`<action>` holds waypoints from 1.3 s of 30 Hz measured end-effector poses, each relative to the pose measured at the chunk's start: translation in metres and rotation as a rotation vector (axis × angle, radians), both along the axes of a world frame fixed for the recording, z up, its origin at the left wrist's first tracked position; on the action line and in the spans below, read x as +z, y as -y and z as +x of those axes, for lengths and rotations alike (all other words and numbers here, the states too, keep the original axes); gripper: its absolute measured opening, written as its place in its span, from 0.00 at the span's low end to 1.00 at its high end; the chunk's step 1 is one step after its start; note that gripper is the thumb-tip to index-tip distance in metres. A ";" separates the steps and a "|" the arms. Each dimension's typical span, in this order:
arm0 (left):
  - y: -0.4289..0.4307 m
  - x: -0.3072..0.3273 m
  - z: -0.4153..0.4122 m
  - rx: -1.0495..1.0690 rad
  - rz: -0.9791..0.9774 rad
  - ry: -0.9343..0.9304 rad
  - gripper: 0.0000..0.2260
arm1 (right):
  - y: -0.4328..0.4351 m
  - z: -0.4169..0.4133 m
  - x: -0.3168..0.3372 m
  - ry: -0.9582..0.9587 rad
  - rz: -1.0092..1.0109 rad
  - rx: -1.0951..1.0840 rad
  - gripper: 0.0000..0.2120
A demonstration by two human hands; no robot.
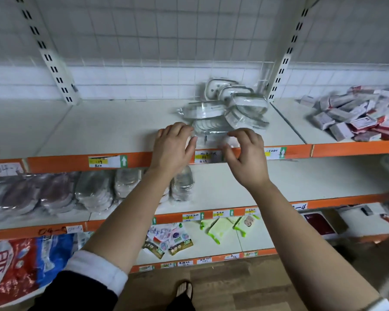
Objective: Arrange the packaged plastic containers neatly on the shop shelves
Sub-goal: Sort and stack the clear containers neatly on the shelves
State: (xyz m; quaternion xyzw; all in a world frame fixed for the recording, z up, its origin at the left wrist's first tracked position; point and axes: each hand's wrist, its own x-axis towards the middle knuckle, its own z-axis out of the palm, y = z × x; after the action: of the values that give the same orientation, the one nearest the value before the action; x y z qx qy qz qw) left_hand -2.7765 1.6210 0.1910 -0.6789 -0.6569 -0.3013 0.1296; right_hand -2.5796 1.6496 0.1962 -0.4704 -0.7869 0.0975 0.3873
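A loose heap of packaged clear plastic containers in shiny wrap lies on the top white shelf, right of its middle; some lean against the wire back. My left hand reaches over the shelf's orange front edge with relaxed fingers, just left of the nearest pack and holding nothing. My right hand hovers in front of the same pack, fingers slightly bent, nothing in it. Whether either hand touches the wrap I cannot tell.
Small red-and-white boxes are piled on the top shelf at the right. The shelf below holds a row of wrapped containers at the left. Lower shelves carry green packs, sachets and a large red-blue bag. A slotted upright stands behind the heap.
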 end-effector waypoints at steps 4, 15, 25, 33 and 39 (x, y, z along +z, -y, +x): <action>-0.053 0.007 -0.007 -0.084 -0.021 0.060 0.16 | -0.037 0.000 0.008 -0.039 0.026 -0.069 0.12; -0.153 0.008 -0.028 -0.204 -0.127 0.240 0.23 | -0.098 -0.008 0.014 -0.041 0.028 -0.220 0.12; -0.162 -0.011 -0.052 -0.184 -0.211 0.463 0.30 | -0.104 -0.018 0.000 0.057 -0.079 -0.456 0.21; -0.159 -0.020 -0.048 -0.274 -0.180 0.755 0.24 | -0.101 -0.020 -0.006 -0.011 -0.039 -0.514 0.20; -0.156 -0.020 -0.047 -0.251 -0.025 0.603 0.28 | -0.105 -0.021 -0.007 -0.030 -0.002 -0.525 0.19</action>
State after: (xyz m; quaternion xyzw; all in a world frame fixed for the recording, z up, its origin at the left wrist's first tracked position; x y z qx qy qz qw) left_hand -2.8231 1.7773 0.1714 -0.6363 -0.5803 -0.4945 -0.1174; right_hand -2.6003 1.7548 0.1896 -0.6573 -0.6321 0.0013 0.4104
